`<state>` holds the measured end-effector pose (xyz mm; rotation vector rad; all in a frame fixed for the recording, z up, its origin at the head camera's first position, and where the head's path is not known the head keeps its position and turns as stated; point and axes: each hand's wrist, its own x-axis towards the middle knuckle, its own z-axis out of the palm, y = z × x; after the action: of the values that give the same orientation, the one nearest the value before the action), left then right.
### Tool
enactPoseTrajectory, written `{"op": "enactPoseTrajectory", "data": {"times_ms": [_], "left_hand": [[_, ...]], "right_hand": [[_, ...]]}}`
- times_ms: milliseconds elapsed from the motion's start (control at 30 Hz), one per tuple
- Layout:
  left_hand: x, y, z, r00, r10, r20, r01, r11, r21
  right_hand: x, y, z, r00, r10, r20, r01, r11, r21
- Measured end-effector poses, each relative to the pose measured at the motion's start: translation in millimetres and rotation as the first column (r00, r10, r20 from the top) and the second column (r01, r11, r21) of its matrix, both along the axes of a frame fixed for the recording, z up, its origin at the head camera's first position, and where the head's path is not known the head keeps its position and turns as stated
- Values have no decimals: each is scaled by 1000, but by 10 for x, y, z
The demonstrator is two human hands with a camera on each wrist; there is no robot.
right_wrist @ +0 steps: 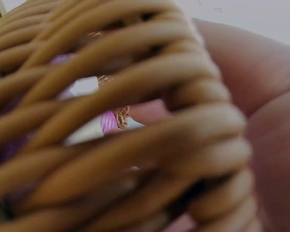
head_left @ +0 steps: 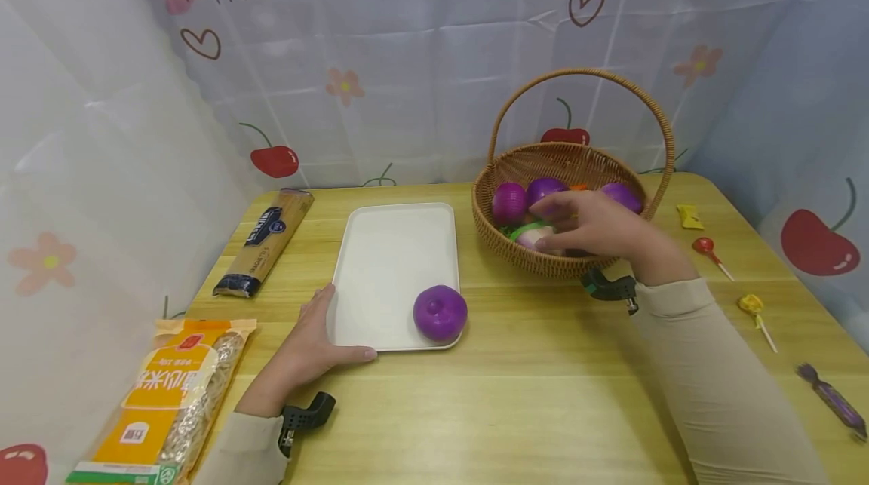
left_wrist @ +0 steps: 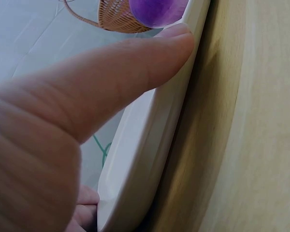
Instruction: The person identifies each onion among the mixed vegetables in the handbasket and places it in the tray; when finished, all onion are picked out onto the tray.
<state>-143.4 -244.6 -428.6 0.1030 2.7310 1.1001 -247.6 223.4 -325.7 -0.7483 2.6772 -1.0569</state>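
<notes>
My left hand [head_left: 315, 342] rests at the near left corner of a white rectangular tray [head_left: 394, 259]. Its thumb [left_wrist: 135, 63] lies straight over the near rim, the other fingers along the left side. On the tray's near right corner sits a round purple vegetable [head_left: 440, 313] with a small nub. My right hand [head_left: 591, 225] reaches over the wicker basket [head_left: 543, 262], fingers bent and thumb apart from them. Beneath the fingertips is a pale pinkish vegetable [head_left: 528, 234] with a green top. The basket weave [right_wrist: 111, 111] hides most of this hand in the right wrist view.
The basket also holds a magenta onion-like vegetable [head_left: 509, 204] and other purple ones; its tall handle [head_left: 584, 72] arches above. Left lie a spaghetti pack [head_left: 268, 244] and an orange noodle bag [head_left: 166, 402]. Right are a yellow sweet [head_left: 689, 216], lollipops [head_left: 706, 247] and a purple-wrapped candy [head_left: 833, 400].
</notes>
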Motion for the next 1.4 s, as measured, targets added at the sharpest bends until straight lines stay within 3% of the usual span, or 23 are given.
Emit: {"op": "enactPoseTrajectory", "data": {"times_ms": [867, 1400], "left_hand": [[22, -17, -40, 1000, 0, -12, 0, 1000, 12], [21, 10, 9, 1000, 1, -1, -1, 1000, 3]], "right_hand": [[10, -142, -125, 992, 91, -86, -69, 970, 233], [-23, -118, -91, 992, 0, -127, 21, 985, 169]]}}
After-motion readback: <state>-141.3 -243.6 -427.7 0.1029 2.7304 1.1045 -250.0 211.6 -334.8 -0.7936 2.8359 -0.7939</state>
